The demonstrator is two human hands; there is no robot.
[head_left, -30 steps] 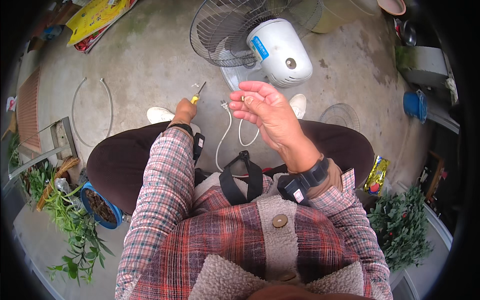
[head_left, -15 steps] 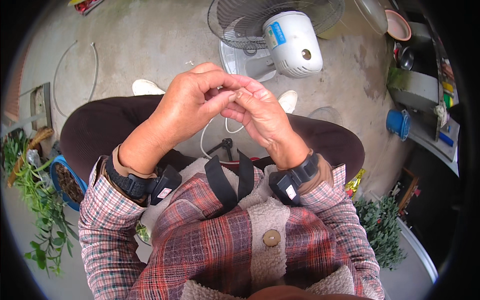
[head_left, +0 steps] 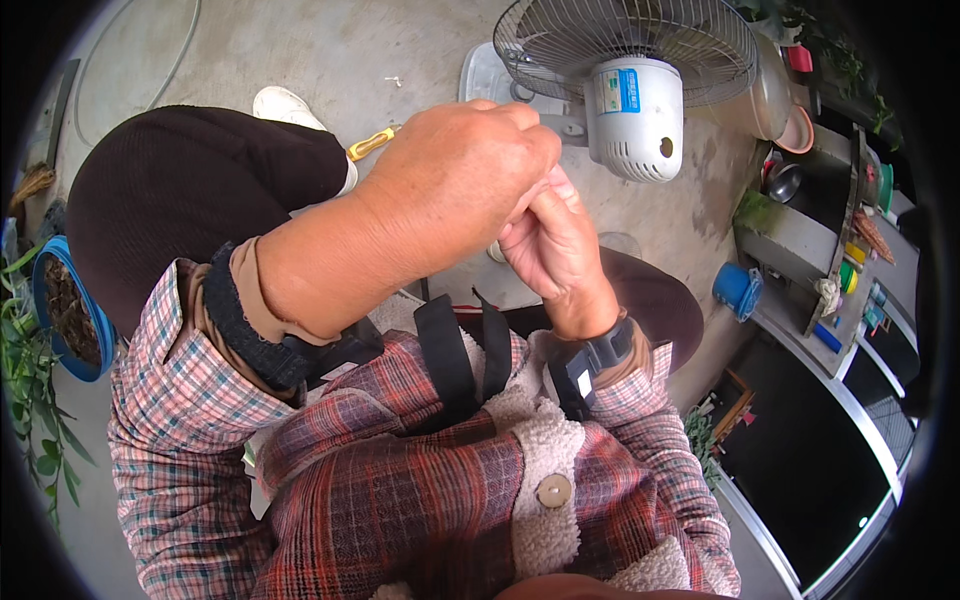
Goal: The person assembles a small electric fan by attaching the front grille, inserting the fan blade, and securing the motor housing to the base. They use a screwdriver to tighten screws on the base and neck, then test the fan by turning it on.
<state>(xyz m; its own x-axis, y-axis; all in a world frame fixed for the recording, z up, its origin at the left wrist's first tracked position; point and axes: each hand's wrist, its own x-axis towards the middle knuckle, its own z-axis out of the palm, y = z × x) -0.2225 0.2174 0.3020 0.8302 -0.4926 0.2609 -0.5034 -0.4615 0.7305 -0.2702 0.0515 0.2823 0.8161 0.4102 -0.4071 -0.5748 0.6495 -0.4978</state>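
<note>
My left hand (head_left: 450, 190) is raised in front of my chest, fingers closed. The yellow handle of a screwdriver (head_left: 372, 143) sticks out from it toward the left. My right hand (head_left: 555, 250) is just under and right of it, fingers curled up against the left hand's fingertips. Whatever sits between the fingertips is hidden by the left hand. Beyond both hands, a white electric fan (head_left: 635, 115) with a wire grille (head_left: 620, 40) lies on the concrete floor.
My knees in dark trousers and a white shoe (head_left: 285, 103) are below the hands. A blue plant pot (head_left: 45, 300) stands at the left, a blue cup (head_left: 738, 287) and shelves with coloured items (head_left: 850, 250) at the right. A pale cable (head_left: 180, 50) lies on the floor at the top left.
My left hand came up from the floor with the screwdriver and met my right hand. Both hands are now closer to the camera, and the view has tilted toward the fan.
</note>
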